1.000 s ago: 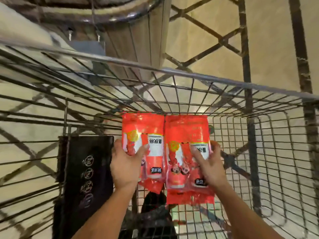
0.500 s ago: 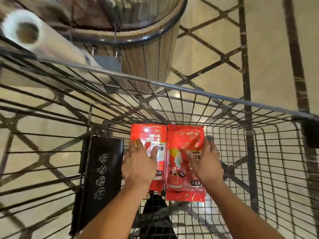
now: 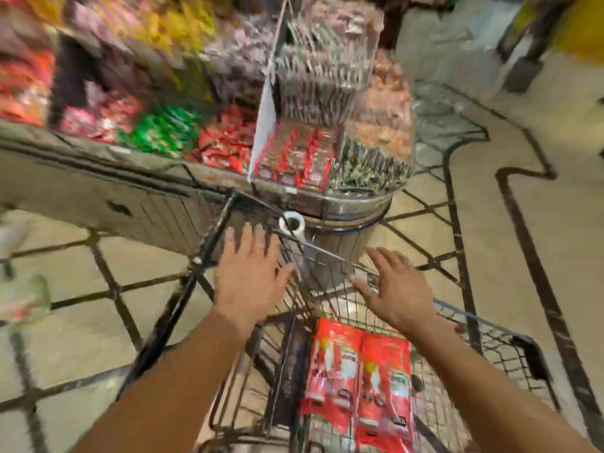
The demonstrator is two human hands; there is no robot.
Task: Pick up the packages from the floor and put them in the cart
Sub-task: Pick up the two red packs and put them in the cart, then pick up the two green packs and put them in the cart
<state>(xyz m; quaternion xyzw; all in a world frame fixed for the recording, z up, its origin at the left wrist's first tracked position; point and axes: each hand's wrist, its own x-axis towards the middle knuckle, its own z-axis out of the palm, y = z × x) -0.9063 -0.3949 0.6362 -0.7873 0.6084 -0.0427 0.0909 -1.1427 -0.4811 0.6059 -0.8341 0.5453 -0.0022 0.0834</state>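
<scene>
Two red packages lie side by side on the bottom of the wire cart: the left red package and the right red package. My left hand hovers above the cart's left rim with fingers spread and holds nothing. My right hand is over the cart's far rim, fingers also spread and empty. Both hands are above the packages and apart from them. The picture is blurred by motion.
A black panel stands in the cart left of the packages. Ahead is a round wooden display barrel with snack bins, a plastic-bag roll on it. A long shelf of colourful packets runs at the left. Tiled floor lies around.
Both hands let go of the two red packages and rose out of the cart. The packages now lie on the cart's bottom. The view swung up toward the display shelves.
</scene>
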